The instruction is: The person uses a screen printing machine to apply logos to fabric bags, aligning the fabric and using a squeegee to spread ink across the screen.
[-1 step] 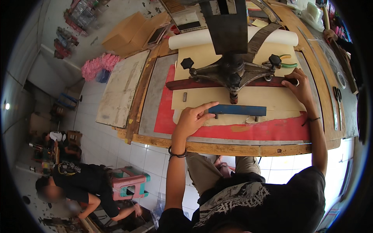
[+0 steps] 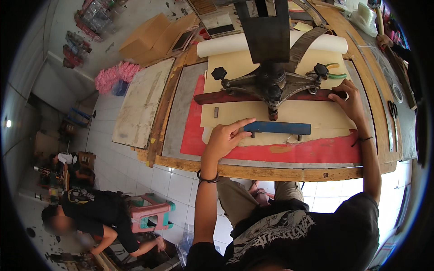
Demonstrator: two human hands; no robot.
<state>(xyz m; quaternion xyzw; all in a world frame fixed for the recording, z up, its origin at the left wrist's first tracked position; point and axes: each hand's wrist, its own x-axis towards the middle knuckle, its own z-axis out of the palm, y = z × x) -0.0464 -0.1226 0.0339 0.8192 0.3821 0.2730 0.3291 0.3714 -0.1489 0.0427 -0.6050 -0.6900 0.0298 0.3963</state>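
My left hand [image 2: 224, 140] pinches the left end of a blue bar [image 2: 281, 128] between thumb and forefinger. Short dark pegs show under the bar, which lies crosswise near the table's front. My right hand [image 2: 348, 101] is closed on the right end of a long dark red bar [image 2: 213, 97]. This bar runs beneath a black hand press [image 2: 273, 81] with a three-armed metal foot and black knobs. Cream paper [image 2: 303, 108] and a red sheet [image 2: 316, 151] lie beneath both bars. A small metal block [image 2: 215, 112] sits on the paper, left of the press foot.
Behind the press lies a white roll [image 2: 221, 46]. Green-and-orange-handled pliers [image 2: 337, 76] rest beyond my right hand. Scissors [image 2: 393, 109] and a long metal ruler [image 2: 383, 97] are at the right. A worn board [image 2: 142, 104] stands left. Another person [image 2: 90, 214] works at lower left near stools [image 2: 151, 212].
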